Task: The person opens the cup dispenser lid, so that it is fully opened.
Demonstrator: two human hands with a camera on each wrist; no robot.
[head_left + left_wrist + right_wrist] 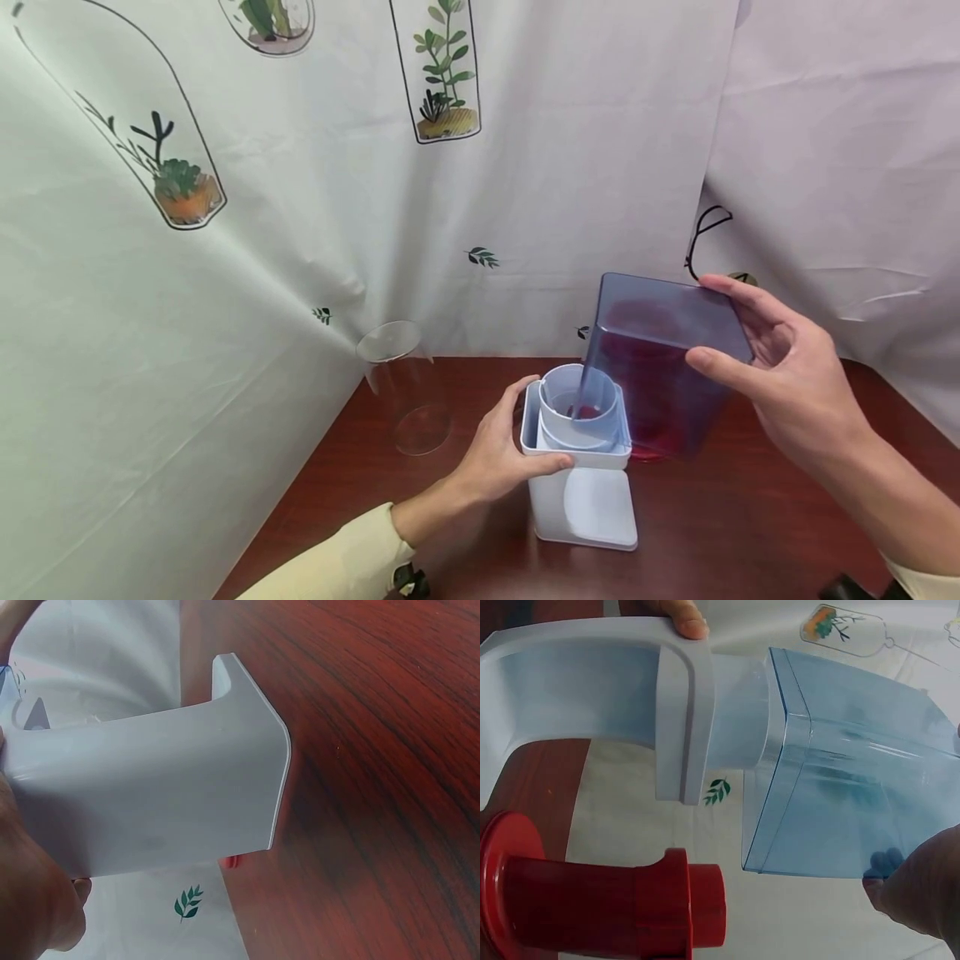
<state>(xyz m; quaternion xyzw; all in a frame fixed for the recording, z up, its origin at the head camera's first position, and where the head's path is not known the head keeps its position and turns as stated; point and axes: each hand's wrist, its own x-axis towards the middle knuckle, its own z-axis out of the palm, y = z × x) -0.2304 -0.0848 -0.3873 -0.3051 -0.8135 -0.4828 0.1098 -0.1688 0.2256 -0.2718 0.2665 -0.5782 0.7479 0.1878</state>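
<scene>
In the head view, my left hand grips the upper rim of a white dispenser base. The base stands upright on the table, with a round collar rising from its square top and a recess in its front. My right hand holds a see-through blue square container between thumb and fingers. The container is tilted, above and to the right of the collar; in the right wrist view its edge is close to the collar, and contact is unclear. The left wrist view shows the base's smooth side.
A red cylindrical piece with a wide foot stands behind the container, partly seen through it. At the back left is a clear glass cylinder. A white cloth with plant prints hangs behind the dark red wooden table.
</scene>
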